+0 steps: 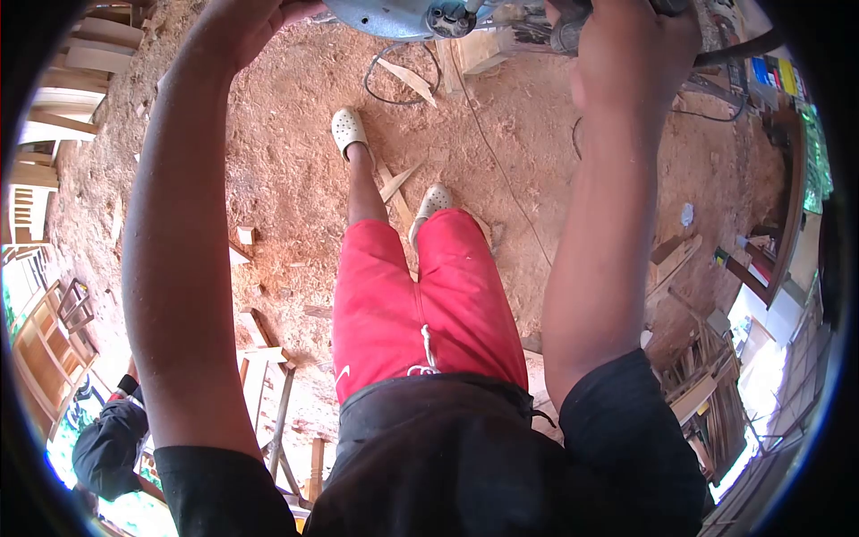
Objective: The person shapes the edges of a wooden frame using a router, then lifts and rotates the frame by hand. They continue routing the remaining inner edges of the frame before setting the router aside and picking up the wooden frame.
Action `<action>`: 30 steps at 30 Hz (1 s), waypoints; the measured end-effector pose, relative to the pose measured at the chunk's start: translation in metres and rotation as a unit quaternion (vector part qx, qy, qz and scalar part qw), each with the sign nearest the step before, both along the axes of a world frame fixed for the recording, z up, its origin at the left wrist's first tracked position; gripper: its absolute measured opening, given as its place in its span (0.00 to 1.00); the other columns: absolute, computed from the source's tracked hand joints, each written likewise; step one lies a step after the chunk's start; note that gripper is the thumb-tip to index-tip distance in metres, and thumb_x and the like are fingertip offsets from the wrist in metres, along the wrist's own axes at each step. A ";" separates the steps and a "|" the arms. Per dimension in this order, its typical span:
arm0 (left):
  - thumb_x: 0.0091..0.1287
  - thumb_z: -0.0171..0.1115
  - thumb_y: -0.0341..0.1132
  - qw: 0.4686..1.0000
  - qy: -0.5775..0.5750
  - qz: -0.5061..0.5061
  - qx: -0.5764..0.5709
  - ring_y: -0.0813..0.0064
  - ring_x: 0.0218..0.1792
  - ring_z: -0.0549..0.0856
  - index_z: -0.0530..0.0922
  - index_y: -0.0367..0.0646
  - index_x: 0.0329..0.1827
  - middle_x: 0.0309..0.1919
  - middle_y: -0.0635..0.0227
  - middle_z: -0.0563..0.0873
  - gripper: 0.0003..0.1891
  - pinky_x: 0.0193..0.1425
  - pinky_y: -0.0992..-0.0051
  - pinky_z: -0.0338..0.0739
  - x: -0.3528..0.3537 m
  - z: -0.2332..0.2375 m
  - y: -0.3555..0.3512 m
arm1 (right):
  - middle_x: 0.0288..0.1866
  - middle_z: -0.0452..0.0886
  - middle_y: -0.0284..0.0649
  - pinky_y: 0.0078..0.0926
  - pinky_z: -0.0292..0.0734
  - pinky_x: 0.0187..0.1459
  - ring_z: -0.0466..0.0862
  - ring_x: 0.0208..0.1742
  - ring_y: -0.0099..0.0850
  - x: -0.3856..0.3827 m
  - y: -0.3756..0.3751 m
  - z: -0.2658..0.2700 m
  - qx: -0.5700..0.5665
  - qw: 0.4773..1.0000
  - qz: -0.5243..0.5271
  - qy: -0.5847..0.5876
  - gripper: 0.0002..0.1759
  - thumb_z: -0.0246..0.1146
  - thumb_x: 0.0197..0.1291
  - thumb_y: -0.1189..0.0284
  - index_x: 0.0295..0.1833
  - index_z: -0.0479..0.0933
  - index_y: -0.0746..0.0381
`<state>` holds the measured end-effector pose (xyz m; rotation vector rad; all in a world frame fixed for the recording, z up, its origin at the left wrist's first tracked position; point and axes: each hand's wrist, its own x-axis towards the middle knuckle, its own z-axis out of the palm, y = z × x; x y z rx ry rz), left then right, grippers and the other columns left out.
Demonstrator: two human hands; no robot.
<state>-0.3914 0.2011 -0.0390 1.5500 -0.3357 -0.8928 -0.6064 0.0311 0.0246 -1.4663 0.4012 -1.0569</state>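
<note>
At the top edge a blue power tool [385, 20] is partly in view, with a rounded metal body and a dark round fitting [450, 20]. It looks like a power saw, but most of it is cut off. My right hand [637, 40] is wrapped round its dark handle at the top right, where a thick black cord [743, 49] runs off. My left hand [268, 20] is by the tool's left side. Only part of its fingers shows, so its grip cannot be made out.
Wood shavings and offcuts cover the dirt floor [286, 179]. A wooden block [483, 52] lies below the tool, near a looped black cable [403, 73]. Stacked boards [98, 45] stand at the left and timber [707, 394] at the right. Another person [112, 443] is at lower left.
</note>
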 end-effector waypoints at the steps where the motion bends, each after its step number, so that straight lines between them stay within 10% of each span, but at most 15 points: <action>1: 0.68 0.66 0.26 1.000 0.000 -0.005 -0.004 0.74 0.40 0.89 0.86 0.33 0.46 0.40 0.64 0.91 0.08 0.50 0.73 0.84 -0.001 0.001 0.000 | 0.45 0.86 0.35 0.24 0.82 0.47 0.85 0.42 0.25 0.004 0.007 0.002 0.001 1.000 -0.027 0.004 0.14 0.58 0.61 0.82 0.52 0.81 0.68; 30: 0.68 0.65 0.23 1.000 0.000 -0.017 -0.004 0.75 0.39 0.89 0.87 0.29 0.44 0.40 0.60 0.91 0.07 0.48 0.79 0.83 -0.003 0.003 0.001 | 0.42 0.84 0.34 0.24 0.79 0.45 0.83 0.39 0.24 -0.012 0.024 -0.007 -0.063 0.996 -0.068 0.006 0.14 0.57 0.58 0.80 0.50 0.80 0.68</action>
